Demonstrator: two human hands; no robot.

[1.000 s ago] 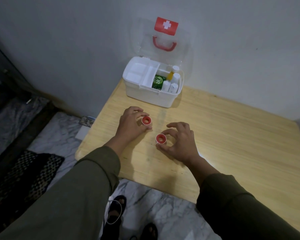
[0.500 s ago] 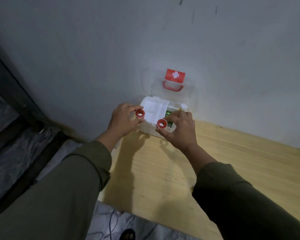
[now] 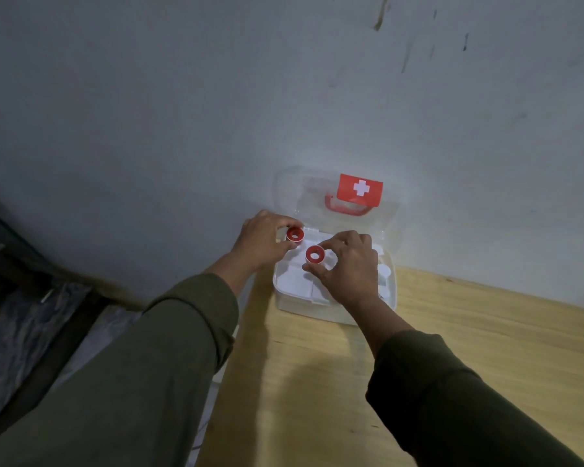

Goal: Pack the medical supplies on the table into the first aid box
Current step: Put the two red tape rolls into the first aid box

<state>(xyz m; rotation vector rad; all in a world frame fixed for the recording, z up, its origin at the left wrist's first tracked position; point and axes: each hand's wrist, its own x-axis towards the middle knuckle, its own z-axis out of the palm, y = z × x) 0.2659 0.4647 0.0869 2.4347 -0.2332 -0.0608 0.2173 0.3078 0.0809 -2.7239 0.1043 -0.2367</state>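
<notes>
From the head view, both hands had come up off the tabletop and forward to the box [image 3: 334, 298], which sat at the table's [image 3: 469, 348] far edge against the wall, near its far left corner, lid [image 3: 317, 197] open and leaning back on the wall. A second ago the two rolls rested on the wood in the middle of the tabletop; now both were carried over the box's white tray. The left hand [image 3: 263, 239] was pinched shut on one roll [image 3: 295, 234], held over the tray's far left corner, and the right hand [image 3: 346, 262] was clamped by thumb and fingers on the other roll [image 3: 315, 255], just nearer and over the tray's middle. The rolls sat close together but apart, and neither looked set down yet. That probably meant the carry was nearly over and only the drop into a compartment remained for this pair. The count: two red-cored rolls, two hands, one box, one lid with one red handle and one cross label. The box's right side was mostly hidden behind the right hand, so its contents could not be counted. No other supplies showed on the visible tabletop.
</notes>
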